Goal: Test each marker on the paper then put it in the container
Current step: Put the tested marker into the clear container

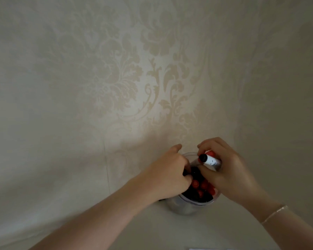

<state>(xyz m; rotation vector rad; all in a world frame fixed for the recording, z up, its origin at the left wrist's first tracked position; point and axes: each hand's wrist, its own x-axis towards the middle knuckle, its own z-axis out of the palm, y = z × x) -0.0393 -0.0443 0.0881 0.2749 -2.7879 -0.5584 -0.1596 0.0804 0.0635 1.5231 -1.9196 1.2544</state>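
The jar stands on the table at its far edge, against the patterned wall, and is packed with upright red- and black-capped markers. The left hand reaches into the jar's mouth, fingers curled down among the caps; whether it grips one cannot be told. The right hand holds a white marker with a black cap above the jar's far rim, fingers wrapped round its barrel, a red cap showing just behind it. A thin bracelet circles the right wrist.
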